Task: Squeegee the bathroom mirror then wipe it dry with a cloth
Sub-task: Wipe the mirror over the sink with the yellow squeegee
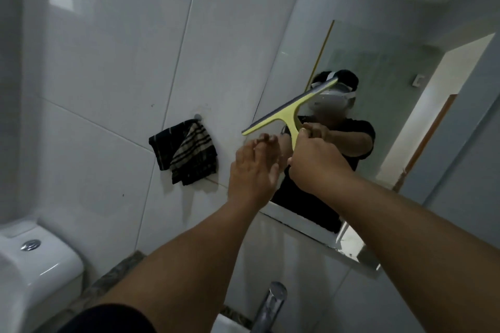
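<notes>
You stand in a home bathroom: glossy white wall tiles [113, 67] at 10 o'clock, a toilet cistern [35, 259] at 8, a wall mirror [392, 94] at 2, a chrome tap [270, 305] at 6.

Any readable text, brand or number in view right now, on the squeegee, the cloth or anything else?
None readable.
Squeegee in the right hand: plain yellow, no marking visible.
Striped cloth on the wall hook: pattern only, no label showing.
Toilet tank and faucet: no lettering visible.
</notes>
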